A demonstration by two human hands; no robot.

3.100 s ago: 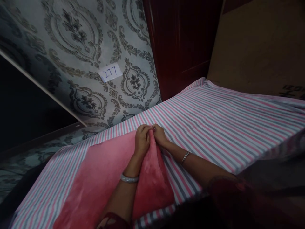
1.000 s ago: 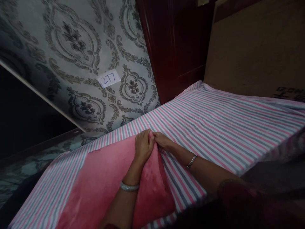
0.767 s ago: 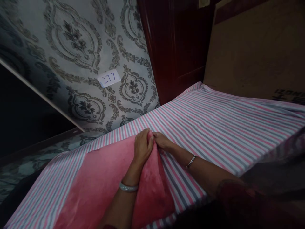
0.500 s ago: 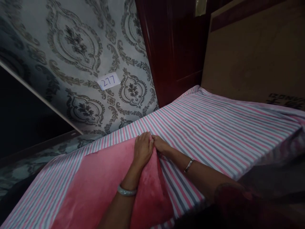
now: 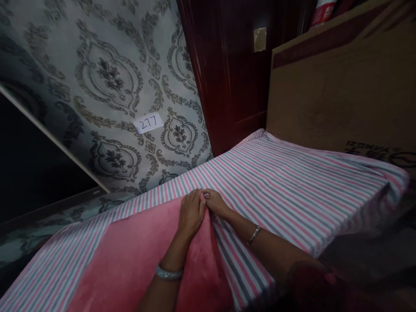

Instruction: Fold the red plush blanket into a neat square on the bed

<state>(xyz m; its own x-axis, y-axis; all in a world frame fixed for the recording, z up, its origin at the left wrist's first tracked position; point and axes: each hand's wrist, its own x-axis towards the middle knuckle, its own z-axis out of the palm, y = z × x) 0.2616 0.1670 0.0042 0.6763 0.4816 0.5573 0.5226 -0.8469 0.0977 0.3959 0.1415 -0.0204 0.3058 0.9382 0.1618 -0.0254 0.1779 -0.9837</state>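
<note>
A pink, velvety folded cloth (image 5: 139, 242) lies across the near part of a bed or table covered by a striped sheet (image 5: 276, 177). My left hand (image 5: 191, 212) rests on top of the pink cloth near its far right corner, fingers together and laid flat toward the edge. Right beside it, my right hand (image 5: 214, 203) is closed, with thumb and fingers pinching that corner. Below the hands, the cloth's right side slopes down as a darker red-pink fold. The underside of the corner is hidden by my fingers.
Patterned wallpaper (image 5: 130, 82) with a paper label (image 5: 149, 123) reading 277 rises behind the sheet. A dark red wooden door or panel (image 5: 224, 86) stands beyond, and a large cardboard box (image 5: 325, 95) at the back right. A dark panel (image 5: 35, 160) is at left.
The view has tilted up slightly, showing more of the box and a red-and-white container above it. Both hands stay at the cloth's corner, almost unmoved.
</note>
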